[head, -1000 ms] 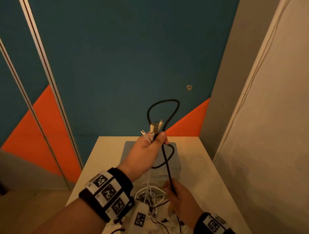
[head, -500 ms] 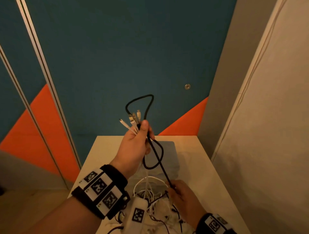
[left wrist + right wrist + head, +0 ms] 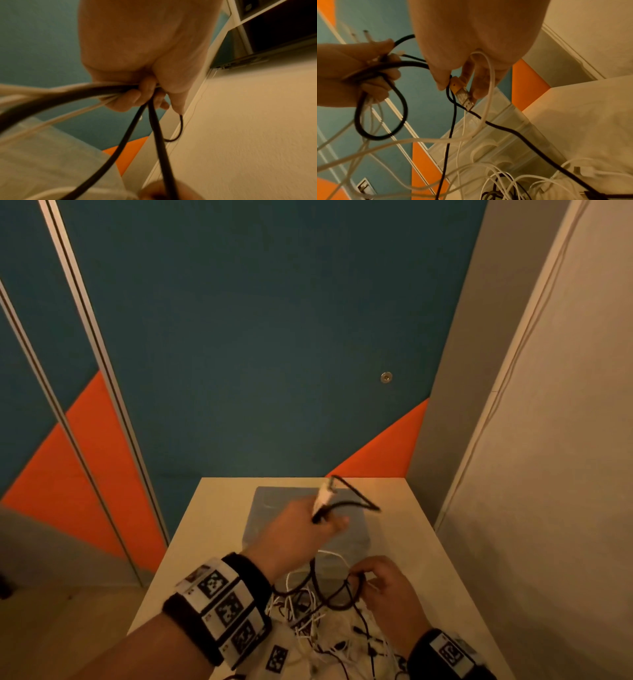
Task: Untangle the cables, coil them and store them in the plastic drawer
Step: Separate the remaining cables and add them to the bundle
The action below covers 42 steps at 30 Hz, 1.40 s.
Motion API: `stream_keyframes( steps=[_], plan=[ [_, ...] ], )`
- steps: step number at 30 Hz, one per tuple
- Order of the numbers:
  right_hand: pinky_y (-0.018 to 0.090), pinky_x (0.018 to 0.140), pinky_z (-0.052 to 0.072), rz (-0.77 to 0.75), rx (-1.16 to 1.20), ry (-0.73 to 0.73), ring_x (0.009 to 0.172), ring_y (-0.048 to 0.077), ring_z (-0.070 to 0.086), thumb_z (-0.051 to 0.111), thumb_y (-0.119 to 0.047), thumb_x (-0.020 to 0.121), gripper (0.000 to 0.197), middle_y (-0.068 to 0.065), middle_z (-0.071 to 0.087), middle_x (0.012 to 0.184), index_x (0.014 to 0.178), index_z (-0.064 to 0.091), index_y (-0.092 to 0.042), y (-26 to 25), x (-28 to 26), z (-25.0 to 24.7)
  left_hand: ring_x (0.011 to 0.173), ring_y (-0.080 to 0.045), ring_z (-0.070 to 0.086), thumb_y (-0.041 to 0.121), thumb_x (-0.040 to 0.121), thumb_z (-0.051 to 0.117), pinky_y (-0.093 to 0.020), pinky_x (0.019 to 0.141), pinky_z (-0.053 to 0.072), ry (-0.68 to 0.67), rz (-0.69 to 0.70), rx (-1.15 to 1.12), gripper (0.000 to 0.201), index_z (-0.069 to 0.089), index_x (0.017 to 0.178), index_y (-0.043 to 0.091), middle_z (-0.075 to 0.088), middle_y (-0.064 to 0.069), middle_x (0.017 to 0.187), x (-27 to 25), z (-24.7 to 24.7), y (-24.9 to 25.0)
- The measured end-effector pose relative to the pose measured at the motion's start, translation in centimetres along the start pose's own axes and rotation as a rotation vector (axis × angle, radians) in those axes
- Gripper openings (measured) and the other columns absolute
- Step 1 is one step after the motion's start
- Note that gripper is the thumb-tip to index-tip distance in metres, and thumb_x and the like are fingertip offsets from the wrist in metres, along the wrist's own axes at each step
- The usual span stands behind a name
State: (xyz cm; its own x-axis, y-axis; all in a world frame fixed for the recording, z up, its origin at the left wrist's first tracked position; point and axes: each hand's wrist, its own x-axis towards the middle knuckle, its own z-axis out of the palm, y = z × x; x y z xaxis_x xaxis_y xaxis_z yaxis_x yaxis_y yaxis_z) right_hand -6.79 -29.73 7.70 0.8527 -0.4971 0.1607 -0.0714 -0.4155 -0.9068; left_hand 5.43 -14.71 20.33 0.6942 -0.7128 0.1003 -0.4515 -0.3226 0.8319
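My left hand (image 3: pixel 327 522) hovers over the plastic drawer unit (image 3: pixel 270 508). It grips a bundle of cables: a thick black cable (image 3: pixel 358 499) looping out past the fingers, and white plug ends (image 3: pixel 322 496). In the left wrist view my left hand (image 3: pixel 145 92) has its fingers curled round the black cable (image 3: pixel 158 129) and white strands. My right hand (image 3: pixel 363 577) is lower, in front of the drawer. There it pinches a yellow USB plug (image 3: pixel 460 90) on a black lead, with a white cable (image 3: pixel 489 86) draped over a finger. A tangle of white and black cables (image 3: pixel 325 635) lies below.
The cream table (image 3: pixel 404 529) stands in a corner, with a teal and orange wall behind it and a pale wall close on the right. The translucent drawer unit (image 3: pixel 506 135) sits at the table's back middle. A white tagged box (image 3: pixel 277 657) lies at the near edge.
My left hand has dropped from high in front of the wall to just above the drawer, taking the cable bundle with it. My right hand has shifted right and now pinches a plug.
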Motion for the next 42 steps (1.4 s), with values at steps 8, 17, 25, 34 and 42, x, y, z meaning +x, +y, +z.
stream_keyframes(
  steps=[8,17,25,34,42],
  plan=[
    [0.025,0.068,0.051,-0.062,0.052,-0.009,0.076,0.01,0.066,0.057,-0.034,0.074,0.014,-0.006,0.07,0.082,0.078,0.069,-0.04,-3.0,0.7,0.4,0.061,-0.009,0.06,0.052,0.071,0.079,-0.027,0.059,0.043,-0.135,-0.114,0.035,0.038,0.064,0.078,0.017,0.065,0.004,0.066,-1.2,4.4,-1.4],
    [0.011,0.08,0.048,-0.118,-0.005,-0.024,0.094,-0.002,0.063,0.062,-0.005,0.082,0.039,-0.014,0.066,0.101,0.095,0.066,-0.041,-2.8,0.3,0.9,0.048,-0.012,0.042,0.042,0.082,0.068,-0.024,0.046,0.031,-0.184,-0.193,0.067,0.034,0.055,0.064,0.016,0.048,-0.001,0.059,-1.1,4.9,-2.3],
    [0.026,0.083,0.05,-0.131,-0.031,-0.17,0.107,0.012,0.063,0.058,-0.03,0.085,0.04,-0.01,0.065,0.122,0.125,0.053,-0.035,-0.3,-1.5,2.1,0.045,-0.011,0.036,0.026,0.092,0.056,-0.025,0.049,0.028,-0.066,-0.225,-0.171,0.041,0.047,0.053,0.021,0.042,0.006,0.05,-0.8,3.3,-2.1],
    [0.025,0.095,0.046,0.228,-0.246,-0.379,0.097,0.006,0.058,0.037,-0.013,0.098,0.043,-0.006,0.062,0.113,0.117,0.042,-0.052,1.1,-1.1,0.6,0.043,-0.012,0.029,0.026,0.093,0.051,-0.026,0.046,0.024,-0.105,-0.305,-0.397,0.033,0.044,0.061,0.02,0.033,0.005,0.051,-0.7,1.7,-1.8],
    [0.008,0.093,0.034,0.101,0.004,-0.387,0.122,-0.008,0.04,0.065,-0.04,0.088,0.05,-0.027,0.04,0.132,0.13,0.038,-0.047,-1.3,-0.7,-0.4,0.046,-0.013,0.034,0.032,0.093,0.052,-0.026,0.049,0.027,-0.113,-0.335,-0.266,0.03,0.047,0.067,0.018,0.041,0.004,0.055,-0.4,2.1,-3.2]
  ],
)
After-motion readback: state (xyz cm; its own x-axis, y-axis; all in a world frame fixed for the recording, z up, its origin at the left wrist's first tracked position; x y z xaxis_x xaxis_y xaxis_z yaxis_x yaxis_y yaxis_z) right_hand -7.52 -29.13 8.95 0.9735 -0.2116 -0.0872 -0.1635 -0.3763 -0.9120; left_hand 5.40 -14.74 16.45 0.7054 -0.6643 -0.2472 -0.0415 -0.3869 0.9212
